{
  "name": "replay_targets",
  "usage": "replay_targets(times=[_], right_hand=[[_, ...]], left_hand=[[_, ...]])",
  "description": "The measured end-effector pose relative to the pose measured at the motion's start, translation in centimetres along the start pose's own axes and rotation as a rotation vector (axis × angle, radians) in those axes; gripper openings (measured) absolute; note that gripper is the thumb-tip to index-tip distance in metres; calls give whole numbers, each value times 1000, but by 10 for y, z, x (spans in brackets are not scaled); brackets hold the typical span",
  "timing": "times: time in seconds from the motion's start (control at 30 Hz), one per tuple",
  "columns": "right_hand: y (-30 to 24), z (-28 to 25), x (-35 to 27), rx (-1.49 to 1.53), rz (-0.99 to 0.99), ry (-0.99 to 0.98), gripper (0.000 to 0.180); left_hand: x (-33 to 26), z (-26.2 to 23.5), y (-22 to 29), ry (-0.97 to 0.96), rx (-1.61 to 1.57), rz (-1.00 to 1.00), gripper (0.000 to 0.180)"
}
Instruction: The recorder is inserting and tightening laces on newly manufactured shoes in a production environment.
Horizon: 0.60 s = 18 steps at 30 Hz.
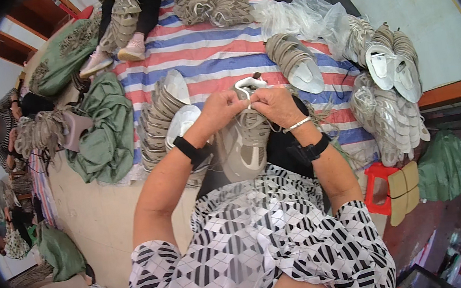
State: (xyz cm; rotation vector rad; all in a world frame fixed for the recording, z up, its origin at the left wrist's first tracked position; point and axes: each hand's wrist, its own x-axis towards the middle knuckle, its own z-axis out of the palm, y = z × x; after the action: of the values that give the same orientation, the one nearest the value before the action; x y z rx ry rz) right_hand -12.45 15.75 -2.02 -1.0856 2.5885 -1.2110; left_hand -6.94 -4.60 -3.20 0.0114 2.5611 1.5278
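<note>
A beige and grey shoe upper (239, 157) rests in my lap, its toe toward me and its white-lined collar pointing away. My left hand (222, 111) and my right hand (278, 107) meet at the collar, thumbs and fingertips pinched together on the shoelace. Lacing crosses the tongue just below them; the exact path of the lace between my fingertips is too small to make out. Next to my left forearm stands a row of nested shoe uppers (156, 127), with a white insole face (183, 120) showing at its near side.
Striped tarpaulin (198, 56) covers the floor ahead. More stacked uppers (295, 62) lie beyond my right hand, by clear plastic bags (307, 16). At right are a red stool (380, 189) and a green sack (446, 167). A green cloth (101, 136) lies left; people sit nearby.
</note>
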Motion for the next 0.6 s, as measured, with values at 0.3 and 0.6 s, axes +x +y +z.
replay_targets(times=[0.3,0.6], right_hand=[[70,-44,-26,-107,218,245,18],[104,-21,-76,-194,373,407,21]], left_hand=[[-12,-8,10,-260,-523,-205,31],[-24,0,7,-136,-496,-139,26]])
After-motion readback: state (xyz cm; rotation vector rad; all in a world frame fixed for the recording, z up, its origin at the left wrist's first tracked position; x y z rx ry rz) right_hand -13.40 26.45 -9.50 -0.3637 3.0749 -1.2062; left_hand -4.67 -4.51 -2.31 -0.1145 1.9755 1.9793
